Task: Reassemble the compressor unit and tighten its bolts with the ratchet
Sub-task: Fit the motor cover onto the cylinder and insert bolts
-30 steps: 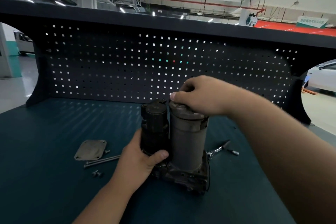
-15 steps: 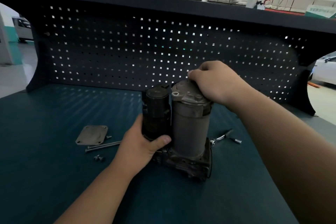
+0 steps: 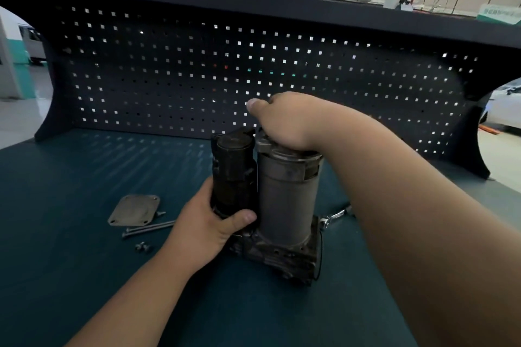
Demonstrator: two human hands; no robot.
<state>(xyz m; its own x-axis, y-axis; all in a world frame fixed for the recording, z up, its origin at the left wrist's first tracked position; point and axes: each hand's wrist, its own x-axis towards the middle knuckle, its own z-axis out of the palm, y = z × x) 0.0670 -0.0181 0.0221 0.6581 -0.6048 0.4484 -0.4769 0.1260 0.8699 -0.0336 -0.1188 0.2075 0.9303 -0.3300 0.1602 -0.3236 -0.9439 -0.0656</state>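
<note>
On the compressor (image 3: pixel 282 256), left hand (image 3: pixel 205 228) grips the black cylinder (image 3: pixel 234 166); right hand (image 3: pixel 284 121) sits atop the grey cylinder (image 3: pixel 287 200), grip hidden. Plate (image 3: pixel 134 209) and bolts (image 3: pixel 149 229) lie left of it, ratchet (image 3: pixel 335 215) right.

The bench (image 3: pixel 84 276) is carrying the compressor (image 3: pixel 287 205) upright; a plate (image 3: pixel 134 210), long bolts (image 3: pixel 149 229) and screws (image 3: pixel 143 247) are lying to its left, a ratchet (image 3: pixel 334 217) just to its right.
</note>
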